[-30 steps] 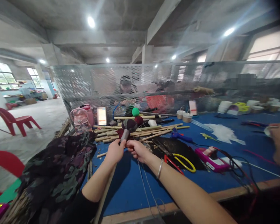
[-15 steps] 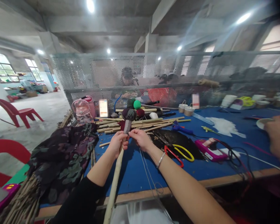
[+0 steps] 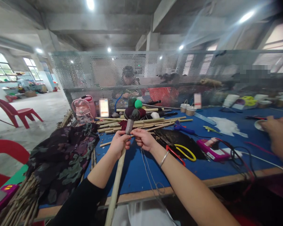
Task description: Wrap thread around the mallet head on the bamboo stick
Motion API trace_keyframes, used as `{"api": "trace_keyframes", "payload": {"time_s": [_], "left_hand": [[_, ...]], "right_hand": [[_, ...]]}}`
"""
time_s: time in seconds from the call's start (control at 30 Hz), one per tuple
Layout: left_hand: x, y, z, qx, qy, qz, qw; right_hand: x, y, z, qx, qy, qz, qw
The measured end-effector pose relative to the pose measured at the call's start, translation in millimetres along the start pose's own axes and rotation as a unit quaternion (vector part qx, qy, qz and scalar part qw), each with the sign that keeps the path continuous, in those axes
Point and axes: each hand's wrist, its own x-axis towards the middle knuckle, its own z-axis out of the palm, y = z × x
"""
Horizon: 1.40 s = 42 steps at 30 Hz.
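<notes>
A long pale wooden stick (image 3: pixel 116 188) slants up from the table's front edge, and my left hand (image 3: pixel 118 145) is wrapped round its upper part. Just above that hand the stick has a grey cord wrapping (image 3: pixel 129 126), topped by a dark cloth-covered ball (image 3: pixel 133 115). Close beside it, my right hand (image 3: pixel 142 140) pinches the grey cord at the lower end of the wrapping. Loose grey cord (image 3: pixel 148 171) hangs from below the right hand over the table's edge. The fingertips partly hide where the cord meets the stick.
Several wooden sticks (image 3: pixel 155 123) lie behind my hands. Scissors with red and yellow handles (image 3: pixel 186 153) and a purple power strip (image 3: pixel 211 150) are to the right. Dark patterned cloth (image 3: pixel 61 160) covers the left side. At far right is another person's hand (image 3: pixel 277 131) by a bowl.
The right fingers have curled in more and stay at the cord. My left hand keeps its hold on the stick. The view has shifted slightly.
</notes>
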Motion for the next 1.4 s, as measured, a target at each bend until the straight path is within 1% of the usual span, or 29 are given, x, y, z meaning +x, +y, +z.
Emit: {"api": "trace_keyframes", "payload": {"time_s": [0.17,0.23,0.3,0.37,0.47,0.53,0.57,0.63,0.67,0.7,0.73,0.8,0.83,0.87,0.9,0.93,1.03,1.13,1.27,1.4], "left_hand": [[0,0,-0.7,-0.022,-0.001,0.000,1.000],[1,-1,-1.2,-0.038,-0.013,-0.002,0.999],[1,-1,-1.2,-0.063,-0.034,-0.019,0.997],[1,0,-0.7,-0.101,-0.058,-0.053,0.992],[-3,2,1.3,-0.156,-0.090,-0.123,0.976],[-6,1,3.7,-0.157,-0.104,-0.143,0.972],[-7,0,5.1,-0.134,-0.108,-0.138,0.975],[-9,-5,8.0,-0.034,-0.095,-0.096,0.990],[-9,-8,9.2,0.038,-0.072,-0.059,0.995],[-9,-12,10.0,0.116,-0.038,-0.010,0.992],[-9,-14,10.4,0.191,0.004,0.045,0.981],[-8,-18,9.2,0.308,0.087,0.144,0.936],[-7,-19,7.9,0.346,0.114,0.174,0.915],[-7,-18,6.2,0.368,0.127,0.184,0.902],[-6,-17,4.3,0.377,0.128,0.178,0.900],[-6,-15,2.5,0.373,0.122,0.162,0.905],[-5,-8,-0.9,0.323,0.100,0.106,0.935],[-4,-3,-0.4,0.272,0.097,0.085,0.954],[-1,-1,1.1,0.197,0.094,0.067,0.974],[2,1,-2.2,0.123,0.078,0.029,0.989]], "right_hand": [[0,2,2,-0.029,0.012,-0.016,0.999],[1,3,2,-0.042,0.018,-0.034,0.998],[2,4,1,-0.054,0.013,-0.053,0.997],[3,4,-1,-0.053,-0.016,-0.050,0.997],[3,3,-4,-0.024,-0.081,-0.008,0.996],[2,2,-5,-0.002,-0.100,-0.001,0.995],[2,2,-6,0.001,-0.101,-0.009,0.995],[1,1,-6,-0.007,-0.085,-0.036,0.996],[1,2,-7,-0.018,-0.071,-0.048,0.996],[2,2,-6,-0.034,-0.053,-0.057,0.996],[2,3,-6,-0.050,-0.034,-0.061,0.996],[4,5,-4,-0.082,0.002,-0.061,0.995],[5,6,-3,-0.094,0.015,-0.059,0.994],[6,6,-2,-0.103,0.024,-0.057,0.993],[6,6,-2,-0.111,0.027,-0.055,0.992],[7,6,-2,-0.119,0.024,-0.054,0.991],[7,4,-7,-0.155,0.016,-0.068,0.986],[5,-1,-11,-0.184,0.038,-0.098,0.977],[3,-4,-10,-0.167,0.041,-0.105,0.980],[6,-1,-7,-0.146,0.038,-0.093,0.984]]}}
